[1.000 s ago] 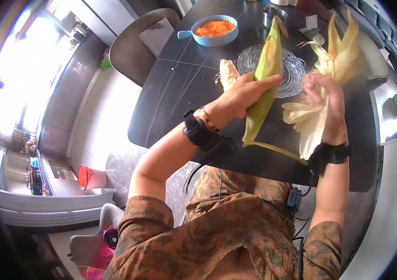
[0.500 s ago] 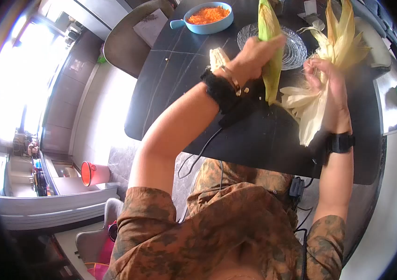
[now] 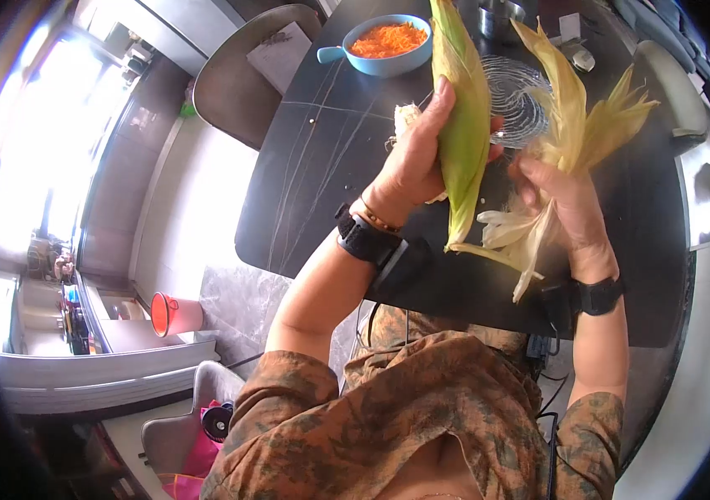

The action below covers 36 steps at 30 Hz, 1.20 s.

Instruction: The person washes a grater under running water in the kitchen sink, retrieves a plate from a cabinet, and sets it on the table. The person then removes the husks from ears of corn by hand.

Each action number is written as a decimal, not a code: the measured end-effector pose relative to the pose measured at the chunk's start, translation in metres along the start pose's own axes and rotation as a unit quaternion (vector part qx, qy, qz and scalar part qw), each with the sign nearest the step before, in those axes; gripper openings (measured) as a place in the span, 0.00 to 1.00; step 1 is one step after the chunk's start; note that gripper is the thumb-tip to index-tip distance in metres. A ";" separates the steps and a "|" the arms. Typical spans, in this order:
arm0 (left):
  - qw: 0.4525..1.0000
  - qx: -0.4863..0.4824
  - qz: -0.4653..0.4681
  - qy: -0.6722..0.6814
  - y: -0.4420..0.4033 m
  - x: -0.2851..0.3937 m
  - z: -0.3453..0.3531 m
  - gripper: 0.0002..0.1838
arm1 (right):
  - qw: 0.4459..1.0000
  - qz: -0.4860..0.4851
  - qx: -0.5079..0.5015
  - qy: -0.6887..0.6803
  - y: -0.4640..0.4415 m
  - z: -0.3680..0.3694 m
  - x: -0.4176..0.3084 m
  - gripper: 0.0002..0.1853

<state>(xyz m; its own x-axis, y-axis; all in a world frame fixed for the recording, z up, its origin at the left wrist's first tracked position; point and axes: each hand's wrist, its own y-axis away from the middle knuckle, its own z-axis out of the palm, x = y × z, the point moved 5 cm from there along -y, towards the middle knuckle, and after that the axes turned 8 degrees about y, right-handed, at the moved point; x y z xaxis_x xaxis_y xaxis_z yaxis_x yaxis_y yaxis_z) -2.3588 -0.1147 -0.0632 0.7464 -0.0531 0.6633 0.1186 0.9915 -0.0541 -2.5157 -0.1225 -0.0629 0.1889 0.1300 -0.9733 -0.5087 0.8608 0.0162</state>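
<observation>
My left hand (image 3: 419, 158) is wrapped round an ear of corn (image 3: 461, 125) in its green husk, tilted slightly, its tip towards me. Behind that hand a pale corncob (image 3: 406, 118) shows in part. My right hand (image 3: 570, 200) is closed round a bunch of loose yellow corn husks (image 3: 570, 112), which fan out above and below the fist. A strip of husk runs from the lower end of the ear towards this bunch. Beyond the hands lies a clear glass plate (image 3: 515, 92), partly covered by the corn and husks.
A blue handled bowl (image 3: 388, 65) of shredded orange food stands at the far left of the dark table (image 3: 288, 192). A metal cup (image 3: 501, 18) is at the back. Chairs (image 3: 234, 79) stand around, and a pink bucket (image 3: 178, 315) is on the floor. Cables hang near my lap.
The ear of corn has come nearer and tilted, with my left hand now lower on it. My right hand has closed round the husks and moved down.
</observation>
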 end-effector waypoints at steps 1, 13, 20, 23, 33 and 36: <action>1.000 -0.007 -0.003 -0.004 0.002 -0.001 -0.002 0.33 | 1.000 -0.001 -0.014 -0.004 -0.001 0.001 0.004 0.10; 0.999 -0.035 -0.006 -0.041 0.009 -0.008 0.002 0.27 | 0.999 0.015 0.000 -0.045 0.002 0.014 0.008 0.18; 0.986 -0.029 0.029 -0.163 0.011 -0.014 0.010 0.30 | 0.999 -0.025 0.046 -0.007 -0.001 0.009 0.011 0.13; 0.986 -0.011 0.015 -0.166 0.013 -0.012 0.010 0.28 | 0.998 0.003 0.062 0.005 -0.002 0.004 0.010 0.11; 0.996 0.001 0.061 -0.059 0.004 -0.003 -0.013 0.25 | 0.996 0.000 0.087 -0.014 0.001 -0.007 0.011 0.13; 0.994 0.004 0.101 -0.032 -0.001 0.002 -0.020 0.26 | 0.994 -0.010 0.065 -0.087 -0.001 -0.003 0.008 0.15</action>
<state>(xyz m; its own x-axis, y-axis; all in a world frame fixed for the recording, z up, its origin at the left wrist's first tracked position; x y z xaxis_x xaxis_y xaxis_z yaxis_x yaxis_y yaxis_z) -2.3441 -0.1180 -0.0765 0.7113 0.1546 0.6857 -0.0353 0.9821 -0.1848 -2.5162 -0.1235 -0.0718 0.3451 0.1858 -0.9200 -0.3930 0.9188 0.0381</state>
